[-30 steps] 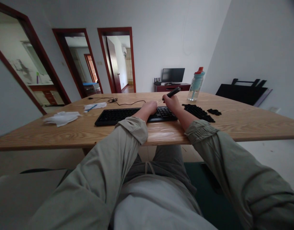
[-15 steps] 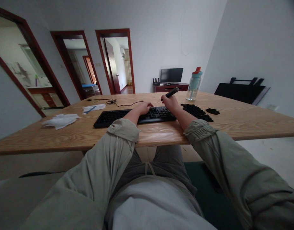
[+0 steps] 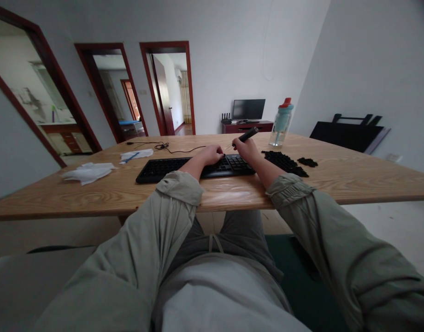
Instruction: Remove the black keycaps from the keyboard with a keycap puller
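A black keyboard [image 3: 163, 169] lies on the table before me, both my hands over its right half. My right hand [image 3: 245, 148] is closed round the thick black handle of a wire keycap puller [image 3: 249, 134], held slanted. Its thin wires point left, toward my other hand. My left hand [image 3: 212, 155] reaches over the keys, its fingertips pinched on a small dark piece that looks like a keycap [image 3: 223, 156]. Loose black keycaps [image 3: 283, 162] lie spread right of the keyboard, with a smaller heap [image 3: 307, 162] beside them.
A clear water bottle [image 3: 280, 124] with a red and teal lid stands at the back right of the wooden table [image 3: 229, 196]. White tissues [image 3: 89, 173] and a blue stick-like tool [image 3: 131, 157] lie at the left. The keyboard's cable [image 3: 163, 146] is behind it.
My left hand has shifted slightly to the right, and its fingertips now pinch a small dark piece. The puller stays in my right hand almost unmoved. The view has shifted slightly.
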A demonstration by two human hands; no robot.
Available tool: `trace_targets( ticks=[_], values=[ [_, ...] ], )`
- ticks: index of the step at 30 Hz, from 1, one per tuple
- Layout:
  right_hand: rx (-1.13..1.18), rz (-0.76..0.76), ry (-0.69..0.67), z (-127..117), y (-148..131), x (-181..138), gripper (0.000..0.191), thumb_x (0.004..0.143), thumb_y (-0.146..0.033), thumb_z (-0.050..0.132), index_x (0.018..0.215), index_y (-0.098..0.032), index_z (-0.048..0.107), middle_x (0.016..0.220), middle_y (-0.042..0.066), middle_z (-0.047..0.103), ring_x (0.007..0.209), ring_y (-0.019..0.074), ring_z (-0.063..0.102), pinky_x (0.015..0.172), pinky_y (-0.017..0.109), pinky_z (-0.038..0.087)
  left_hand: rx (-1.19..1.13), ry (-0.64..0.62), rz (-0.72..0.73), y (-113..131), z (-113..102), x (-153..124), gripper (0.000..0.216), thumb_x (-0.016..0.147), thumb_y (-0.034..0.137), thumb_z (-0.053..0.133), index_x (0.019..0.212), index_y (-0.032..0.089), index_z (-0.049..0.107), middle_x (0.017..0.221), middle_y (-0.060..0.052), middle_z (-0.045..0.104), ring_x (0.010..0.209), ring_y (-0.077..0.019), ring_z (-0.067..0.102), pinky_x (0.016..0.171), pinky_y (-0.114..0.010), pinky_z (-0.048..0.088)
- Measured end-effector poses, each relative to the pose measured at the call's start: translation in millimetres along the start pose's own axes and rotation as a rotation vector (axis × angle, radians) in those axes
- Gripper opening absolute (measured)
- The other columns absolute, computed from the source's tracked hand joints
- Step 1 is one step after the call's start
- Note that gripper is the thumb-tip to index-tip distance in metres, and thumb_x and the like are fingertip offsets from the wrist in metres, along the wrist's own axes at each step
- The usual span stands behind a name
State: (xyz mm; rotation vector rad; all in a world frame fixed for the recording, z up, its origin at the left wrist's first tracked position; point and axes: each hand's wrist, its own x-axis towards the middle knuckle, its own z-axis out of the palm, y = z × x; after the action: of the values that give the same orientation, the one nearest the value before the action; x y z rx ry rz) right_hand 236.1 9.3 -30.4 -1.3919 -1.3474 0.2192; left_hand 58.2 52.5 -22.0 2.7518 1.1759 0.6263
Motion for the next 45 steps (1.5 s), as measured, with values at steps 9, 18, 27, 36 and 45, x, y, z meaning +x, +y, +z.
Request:
trace_targets(
  ticks=[9, 18, 27, 36, 45],
  values=[
    [-0.086, -0.08, -0.229, 4.2, -11.8, -11.4, 0.027, 0.08, -0.037, 0.061, 0.072, -0.012, 0.069, 0.072, 0.008, 0.071, 0.058, 0.0129, 0.058, 0.058, 0.023, 0.045, -0.167, 0.202, 0.114, -25.0, -37.8, -23.5, 0.019, 0.076, 0.024, 0.064, 0.091, 0.013, 0.066, 0.086, -0.006, 0.069, 0.076, -0.0141, 0.06, 0.071, -0.026, 0.046],
    [-0.099, 0.053, -0.195, 1.5, -20.0, -18.0, 0.037, 0.085, -0.045, 0.063, 0.077, -0.011, 0.072, 0.073, 0.012, 0.073, 0.05, 0.0132, 0.06, 0.049, 0.023, 0.045, -0.097, -0.064, -0.03, -48.1, -38.2, -37.0, 0.021, 0.073, 0.027, 0.068, 0.091, 0.015, 0.067, 0.087, -0.003, 0.071, 0.077, -0.0136, 0.062, 0.066, -0.022, 0.046],
    [-0.197, -0.008, -0.15, 16.8, -12.1, -8.4, 0.041, 0.084, -0.05, 0.062, 0.068, -0.014, 0.071, 0.07, 0.011, 0.073, 0.062, 0.0184, 0.067, 0.06, 0.026, 0.048, -0.081, -0.122, -0.02, -46.5, -34.5, -35.0, 0.02, 0.073, 0.025, 0.067, 0.09, 0.015, 0.069, 0.087, -0.003, 0.072, 0.076, -0.0143, 0.062, 0.068, -0.024, 0.047],
    [-0.381, -0.107, -0.125, 27.6, -27.4, -5.6, 0.044, 0.085, -0.056, 0.057, 0.077, -0.015, 0.072, 0.078, 0.014, 0.073, 0.075, 0.0235, 0.07, 0.07, 0.029, 0.048, -0.125, -0.105, 0.006, -49.2, -29.6, -32.5, 0.022, 0.079, 0.03, 0.065, 0.094, 0.016, 0.07, 0.09, -0.005, 0.073, 0.079, -0.0147, 0.064, 0.072, -0.024, 0.049],
    [-0.238, 0.017, -0.126, 29.1, -18.6, -1.0, 0.041, 0.086, -0.051, 0.057, 0.075, -0.014, 0.071, 0.073, 0.012, 0.072, 0.066, 0.0198, 0.068, 0.065, 0.027, 0.049, -0.074, -0.112, 0.005, -41.3, -35.0, -36.5, 0.022, 0.081, 0.029, 0.061, 0.095, 0.016, 0.071, 0.092, -0.005, 0.074, 0.08, -0.0146, 0.064, 0.073, -0.023, 0.049]
  ],
)
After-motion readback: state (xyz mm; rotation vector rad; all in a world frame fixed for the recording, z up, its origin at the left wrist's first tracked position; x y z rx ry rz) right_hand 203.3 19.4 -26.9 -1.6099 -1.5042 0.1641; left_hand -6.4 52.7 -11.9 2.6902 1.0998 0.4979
